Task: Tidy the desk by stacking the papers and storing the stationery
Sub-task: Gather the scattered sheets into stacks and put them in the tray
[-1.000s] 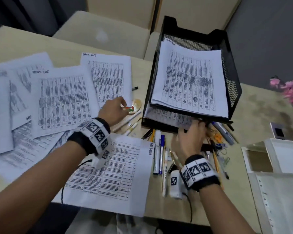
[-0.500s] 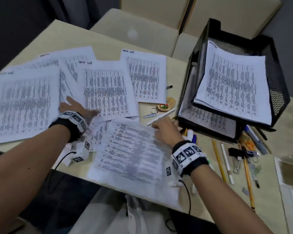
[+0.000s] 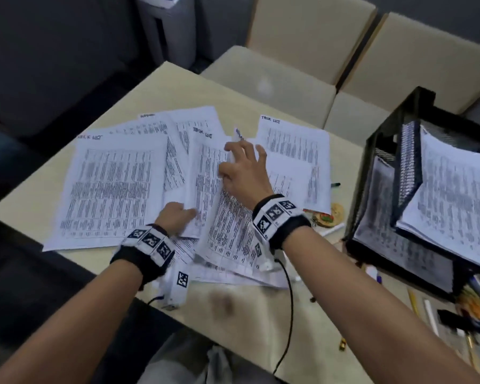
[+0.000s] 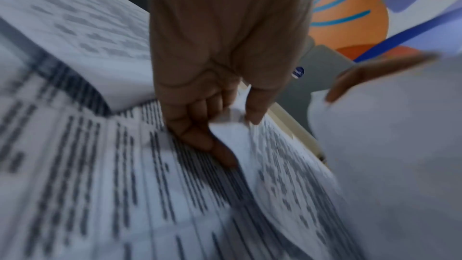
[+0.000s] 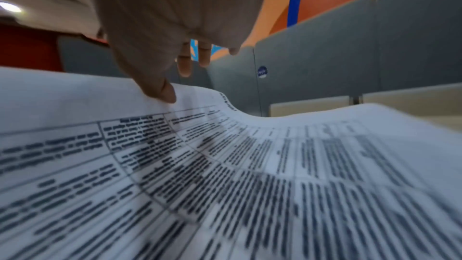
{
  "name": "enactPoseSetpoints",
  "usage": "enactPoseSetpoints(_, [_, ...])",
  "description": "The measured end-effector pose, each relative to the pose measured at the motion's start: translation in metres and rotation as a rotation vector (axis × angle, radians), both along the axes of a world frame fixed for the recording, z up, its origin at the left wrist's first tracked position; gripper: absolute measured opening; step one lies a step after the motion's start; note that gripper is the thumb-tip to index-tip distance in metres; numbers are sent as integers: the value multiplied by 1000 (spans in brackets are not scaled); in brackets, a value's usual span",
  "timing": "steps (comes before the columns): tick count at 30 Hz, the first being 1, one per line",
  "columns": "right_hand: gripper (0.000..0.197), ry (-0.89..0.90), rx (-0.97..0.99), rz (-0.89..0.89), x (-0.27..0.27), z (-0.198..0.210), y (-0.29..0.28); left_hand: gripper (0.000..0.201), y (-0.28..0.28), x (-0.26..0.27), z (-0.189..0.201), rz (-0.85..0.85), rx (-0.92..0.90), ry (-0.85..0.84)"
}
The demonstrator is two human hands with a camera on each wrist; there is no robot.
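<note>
Both hands have shifted since half a second ago: the right hand (image 3: 243, 173), then at the near sheet's top edge, now reaches toward 12 o'clock over the white printed sheets of paper (image 3: 108, 187) fanned across the pale beige desk (image 3: 250, 306), and the left hand (image 3: 175, 217) has come in toward the middle of the spread. That left hand pinches the lower edge of one lifted sheet (image 3: 203, 184), thumb on top and fingers (image 4: 197, 131) curled beneath, as the left wrist view shows despite heavy blur. The right hand's fingers are spread and nearly straight, its thumb (image 5: 162, 90) pressing on a curving sheet; whether it truly grips that page I cannot tell, it seems only to rest there. The papers carry dense black tables, several headed with handwritten titles, and overlap loosely from 9 o'clock to 1 o'clock of the hands. At 3 o'clock stands a black wire-mesh two-tier paper tray (image 3: 408, 167) holding more printed pages on both levels. Between tray and papers lies a round tan keyring tag (image 3: 337, 210), and at 4 o'clock, blurred, a scatter of pens and pencils (image 3: 430, 314).
</note>
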State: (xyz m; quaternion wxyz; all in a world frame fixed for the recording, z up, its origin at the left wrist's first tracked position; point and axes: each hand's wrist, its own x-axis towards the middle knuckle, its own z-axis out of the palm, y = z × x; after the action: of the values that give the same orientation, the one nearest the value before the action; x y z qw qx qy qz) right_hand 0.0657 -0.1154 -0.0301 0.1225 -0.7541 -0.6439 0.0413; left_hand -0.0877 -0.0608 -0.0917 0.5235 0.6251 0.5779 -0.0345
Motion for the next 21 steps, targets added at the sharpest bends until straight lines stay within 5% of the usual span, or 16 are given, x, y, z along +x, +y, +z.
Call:
enactPoseSetpoints(4, [53, 140, -105, -148, -9, -38, 17, 41, 21, -23, 16, 88, -27, -149])
enactPoseSetpoints(8, [89, 368, -199, -802, 17, -56, 2, 22, 77, -56, 27, 198, 353, 31])
enactPoseSetpoints(12, [115, 453, -323, -928, 36, -63, -12, 105, 119, -101, 14, 318, 314, 432])
enactPoseSetpoints(14, [119, 485, -310, -894, 37, -67, -8, 126, 121, -112, 5, 293, 228, 505])
enactPoseSetpoints(16, [107, 602, -284, -923, 38, -68, 0, 129, 120, -110, 0, 284, 281, 560])
enactPoseSetpoints(19, [44, 623, -261, -838, 41, -62, 9, 114, 122, -97, -1, 343, 304, 516])
enactPoseSetpoints(21, [7, 616, -71, -726, 39, -45, 17, 93, 125, -90, -1, 391, 246, 411])
